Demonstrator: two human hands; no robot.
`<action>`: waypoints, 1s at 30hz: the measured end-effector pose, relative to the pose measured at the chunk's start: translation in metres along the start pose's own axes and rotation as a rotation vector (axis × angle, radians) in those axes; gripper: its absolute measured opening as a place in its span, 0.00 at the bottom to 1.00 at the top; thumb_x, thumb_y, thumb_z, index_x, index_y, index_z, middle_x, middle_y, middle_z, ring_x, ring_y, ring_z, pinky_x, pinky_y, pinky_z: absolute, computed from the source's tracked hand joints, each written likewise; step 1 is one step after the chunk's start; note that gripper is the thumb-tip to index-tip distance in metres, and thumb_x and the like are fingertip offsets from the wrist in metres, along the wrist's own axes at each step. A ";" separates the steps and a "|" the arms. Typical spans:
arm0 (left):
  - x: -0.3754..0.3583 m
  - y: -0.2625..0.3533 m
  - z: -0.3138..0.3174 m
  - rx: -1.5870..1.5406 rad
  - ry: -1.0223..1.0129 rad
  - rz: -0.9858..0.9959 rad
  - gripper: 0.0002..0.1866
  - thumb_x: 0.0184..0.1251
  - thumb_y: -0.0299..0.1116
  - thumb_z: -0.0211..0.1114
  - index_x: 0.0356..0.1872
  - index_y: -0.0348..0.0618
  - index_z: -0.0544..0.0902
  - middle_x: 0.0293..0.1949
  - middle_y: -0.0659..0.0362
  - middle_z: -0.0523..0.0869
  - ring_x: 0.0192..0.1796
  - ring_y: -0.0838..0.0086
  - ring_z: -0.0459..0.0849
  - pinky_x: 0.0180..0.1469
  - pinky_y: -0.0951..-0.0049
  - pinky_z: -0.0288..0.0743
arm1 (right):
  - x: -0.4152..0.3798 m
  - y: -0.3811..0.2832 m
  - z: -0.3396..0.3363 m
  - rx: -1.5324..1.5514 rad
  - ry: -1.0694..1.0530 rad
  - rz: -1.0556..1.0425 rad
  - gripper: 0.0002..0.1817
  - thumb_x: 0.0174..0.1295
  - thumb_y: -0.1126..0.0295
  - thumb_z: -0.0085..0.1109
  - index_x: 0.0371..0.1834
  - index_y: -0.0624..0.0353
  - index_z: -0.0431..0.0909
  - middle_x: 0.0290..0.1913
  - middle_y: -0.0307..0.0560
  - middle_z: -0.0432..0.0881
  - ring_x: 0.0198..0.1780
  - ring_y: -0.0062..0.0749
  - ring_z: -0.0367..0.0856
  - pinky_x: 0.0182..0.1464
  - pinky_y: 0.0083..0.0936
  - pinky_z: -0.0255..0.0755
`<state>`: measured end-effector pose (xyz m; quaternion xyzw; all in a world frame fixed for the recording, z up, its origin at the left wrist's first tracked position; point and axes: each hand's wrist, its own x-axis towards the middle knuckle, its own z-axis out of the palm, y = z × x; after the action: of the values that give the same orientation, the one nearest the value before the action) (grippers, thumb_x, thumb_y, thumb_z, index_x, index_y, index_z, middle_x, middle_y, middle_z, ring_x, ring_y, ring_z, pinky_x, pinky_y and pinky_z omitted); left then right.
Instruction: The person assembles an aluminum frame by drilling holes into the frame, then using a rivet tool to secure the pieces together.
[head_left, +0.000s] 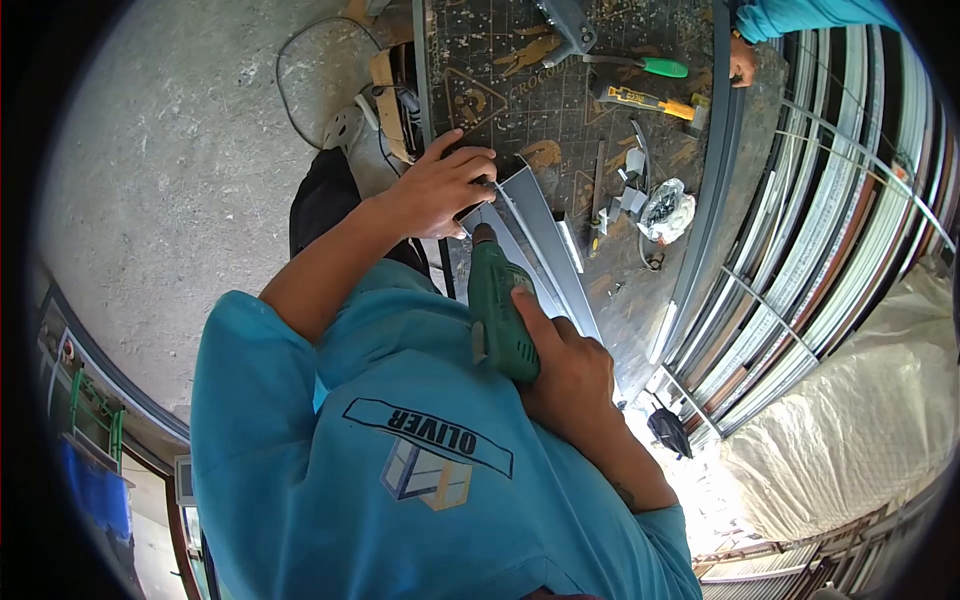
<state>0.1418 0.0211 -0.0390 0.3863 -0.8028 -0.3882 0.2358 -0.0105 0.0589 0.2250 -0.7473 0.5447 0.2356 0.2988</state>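
Note:
My right hand is closed around the grip of a green power drill. The drill's chuck points away from my body, toward the end of a grey metal profile on the work table. At that end, close to the drill's tip, my left hand has its fingers bent over the profile, partly around a dark piece too hidden to name. Whether the drill's bit touches the metal cannot be made out. More long profile lengths run alongside toward the lower right.
On the dark table lie a hammer, a green-handled tool, a grey power tool, small metal pieces and a plastic bag. Another person's hand rests at the far edge. Racked profiles stand beyond.

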 end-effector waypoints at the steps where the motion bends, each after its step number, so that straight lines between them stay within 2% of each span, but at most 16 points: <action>1: 0.000 -0.001 0.000 0.004 0.007 -0.004 0.36 0.31 0.42 0.87 0.51 0.56 0.85 0.60 0.66 0.76 0.75 0.68 0.65 0.80 0.44 0.45 | 0.000 0.000 0.001 -0.054 -0.030 -0.001 0.44 0.50 0.64 0.72 0.75 0.44 0.65 0.30 0.54 0.79 0.25 0.51 0.83 0.32 0.46 0.78; 3: -0.001 -0.002 0.000 -0.011 0.011 0.012 0.35 0.32 0.42 0.86 0.51 0.56 0.86 0.59 0.66 0.76 0.75 0.68 0.65 0.80 0.44 0.45 | -0.001 0.004 0.007 -0.108 -0.052 -0.008 0.46 0.49 0.66 0.72 0.76 0.43 0.64 0.31 0.55 0.80 0.27 0.53 0.84 0.35 0.47 0.79; 5: -0.001 -0.002 -0.001 0.004 0.008 0.014 0.35 0.32 0.43 0.86 0.51 0.56 0.86 0.59 0.66 0.76 0.75 0.68 0.65 0.81 0.45 0.45 | 0.000 0.014 0.015 0.005 -0.020 0.130 0.48 0.47 0.70 0.72 0.76 0.42 0.63 0.39 0.59 0.84 0.35 0.59 0.86 0.43 0.45 0.81; 6: -0.002 -0.001 -0.002 0.013 0.001 0.012 0.35 0.33 0.43 0.86 0.51 0.56 0.86 0.59 0.66 0.76 0.75 0.69 0.65 0.81 0.45 0.45 | 0.001 0.015 0.012 0.003 -0.019 0.117 0.48 0.47 0.70 0.72 0.76 0.42 0.63 0.39 0.59 0.84 0.35 0.59 0.86 0.43 0.45 0.81; 8: 0.000 -0.003 0.000 0.020 0.017 0.000 0.35 0.33 0.42 0.86 0.52 0.56 0.86 0.59 0.66 0.76 0.75 0.69 0.65 0.81 0.45 0.45 | 0.010 0.021 0.003 0.269 0.022 0.141 0.48 0.47 0.72 0.72 0.76 0.43 0.62 0.48 0.61 0.85 0.45 0.64 0.86 0.50 0.44 0.81; 9: -0.001 -0.002 0.001 0.001 0.017 0.006 0.35 0.32 0.42 0.86 0.52 0.56 0.86 0.59 0.66 0.76 0.75 0.69 0.65 0.81 0.45 0.45 | 0.009 0.037 0.006 0.346 0.049 0.172 0.49 0.47 0.75 0.72 0.77 0.47 0.61 0.51 0.60 0.86 0.49 0.59 0.87 0.53 0.41 0.81; 10: -0.002 0.002 0.001 -0.001 0.017 0.002 0.35 0.32 0.42 0.86 0.52 0.56 0.86 0.59 0.66 0.76 0.75 0.69 0.65 0.81 0.45 0.45 | 0.010 0.062 0.014 0.588 0.105 0.176 0.44 0.48 0.80 0.71 0.73 0.56 0.65 0.45 0.56 0.87 0.43 0.47 0.88 0.47 0.39 0.83; 12: 0.001 0.002 -0.003 0.019 -0.026 -0.019 0.35 0.32 0.41 0.86 0.52 0.58 0.87 0.58 0.66 0.76 0.76 0.69 0.65 0.81 0.44 0.44 | 0.013 0.098 0.016 1.255 -0.057 0.360 0.38 0.48 0.85 0.68 0.67 0.64 0.69 0.43 0.54 0.86 0.37 0.36 0.86 0.40 0.34 0.83; 13: 0.001 0.002 -0.004 0.024 -0.023 -0.017 0.35 0.32 0.41 0.86 0.52 0.58 0.87 0.58 0.66 0.76 0.76 0.69 0.65 0.81 0.44 0.44 | 0.011 0.101 0.018 1.369 -0.011 0.403 0.33 0.50 0.85 0.67 0.63 0.66 0.71 0.42 0.55 0.86 0.33 0.33 0.86 0.35 0.29 0.83; 16: 0.002 0.001 -0.003 0.027 -0.028 -0.024 0.35 0.31 0.41 0.86 0.52 0.59 0.87 0.58 0.66 0.76 0.76 0.69 0.65 0.81 0.44 0.44 | -0.003 0.110 0.044 1.566 0.034 0.519 0.33 0.50 0.84 0.67 0.63 0.66 0.71 0.41 0.55 0.87 0.31 0.34 0.86 0.35 0.29 0.83; 21: 0.001 0.001 -0.001 0.032 -0.018 -0.023 0.35 0.32 0.41 0.86 0.52 0.60 0.87 0.58 0.66 0.76 0.76 0.69 0.65 0.81 0.45 0.43 | -0.022 0.071 0.053 1.404 0.200 0.468 0.37 0.48 0.82 0.69 0.66 0.65 0.69 0.44 0.55 0.86 0.36 0.34 0.87 0.39 0.29 0.83; 23: 0.001 0.004 -0.003 0.038 -0.037 -0.029 0.35 0.33 0.42 0.86 0.52 0.60 0.87 0.58 0.66 0.76 0.76 0.70 0.64 0.81 0.45 0.43 | -0.030 0.050 0.047 1.128 0.340 0.283 0.41 0.49 0.82 0.69 0.70 0.65 0.66 0.48 0.57 0.86 0.45 0.38 0.88 0.47 0.31 0.82; 24: 0.002 0.004 -0.003 0.049 -0.046 -0.042 0.35 0.34 0.42 0.86 0.53 0.60 0.86 0.59 0.67 0.76 0.76 0.70 0.64 0.81 0.45 0.43 | -0.033 0.041 0.041 1.130 0.351 0.293 0.41 0.49 0.82 0.69 0.70 0.65 0.66 0.48 0.57 0.86 0.45 0.38 0.88 0.47 0.31 0.82; 26: 0.002 0.003 -0.002 0.055 -0.052 -0.038 0.35 0.35 0.43 0.86 0.53 0.61 0.86 0.59 0.67 0.76 0.76 0.70 0.64 0.81 0.46 0.43 | -0.035 0.025 0.028 0.782 0.282 0.319 0.45 0.48 0.79 0.70 0.74 0.64 0.63 0.52 0.59 0.86 0.52 0.43 0.87 0.56 0.33 0.78; 27: 0.002 0.003 -0.002 0.050 -0.050 -0.039 0.35 0.35 0.43 0.86 0.53 0.61 0.86 0.60 0.67 0.76 0.76 0.70 0.64 0.81 0.46 0.43 | -0.034 0.021 0.025 0.756 0.249 0.350 0.47 0.47 0.79 0.70 0.76 0.62 0.62 0.56 0.60 0.85 0.56 0.44 0.86 0.59 0.34 0.76; 30: 0.001 0.003 -0.003 0.046 -0.039 -0.047 0.35 0.35 0.43 0.86 0.53 0.61 0.86 0.60 0.67 0.75 0.76 0.69 0.64 0.81 0.45 0.43 | -0.028 0.018 0.024 0.661 0.248 0.317 0.46 0.47 0.79 0.70 0.75 0.61 0.64 0.55 0.61 0.85 0.55 0.44 0.86 0.58 0.34 0.77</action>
<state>0.1419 0.0202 -0.0352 0.4026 -0.8067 -0.3823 0.2021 -0.0364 0.0902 0.2239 -0.5401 0.7320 -0.0013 0.4153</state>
